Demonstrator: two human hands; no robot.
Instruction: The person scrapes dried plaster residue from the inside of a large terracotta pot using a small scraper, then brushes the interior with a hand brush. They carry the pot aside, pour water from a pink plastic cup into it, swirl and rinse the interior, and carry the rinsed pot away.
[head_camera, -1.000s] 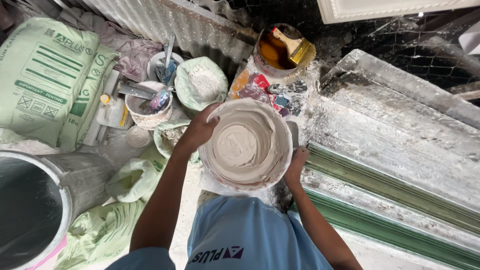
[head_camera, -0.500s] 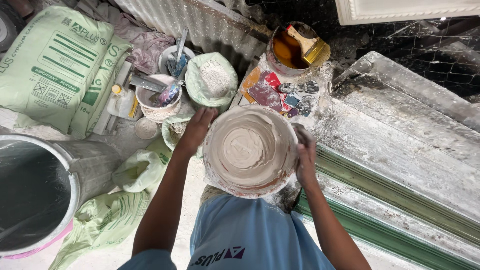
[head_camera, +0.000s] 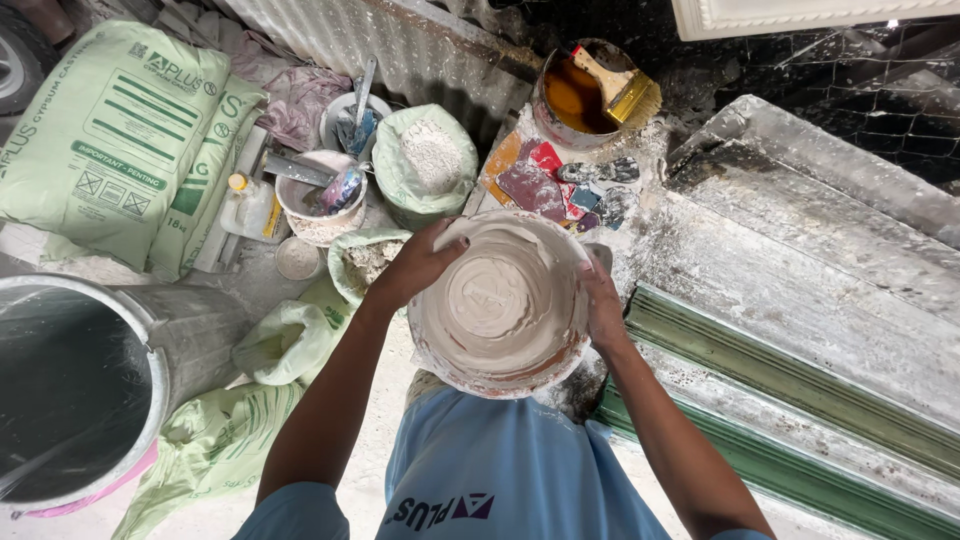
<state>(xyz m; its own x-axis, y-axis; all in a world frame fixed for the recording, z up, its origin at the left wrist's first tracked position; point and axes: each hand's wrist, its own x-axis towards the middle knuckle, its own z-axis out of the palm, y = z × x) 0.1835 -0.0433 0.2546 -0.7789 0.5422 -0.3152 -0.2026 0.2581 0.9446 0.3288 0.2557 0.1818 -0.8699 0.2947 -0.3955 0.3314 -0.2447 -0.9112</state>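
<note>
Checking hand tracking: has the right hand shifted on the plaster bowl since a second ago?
Yes. The right hand has slid up the bowl's right rim, from its lower right edge toward the paint-chip pile.

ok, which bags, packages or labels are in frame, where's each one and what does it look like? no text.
Large sack: top left, lying flat, pale green with darker green print.
Second sack: tucked beside the large sack, same green, standing on edge.
Small bottle: right of the sacks, whitish with a yellow cap and label.
Open bag: above the bowl, pale green, rolled down, white powder inside.
Crumpled bag: lower left on the floor, pale green.
</note>
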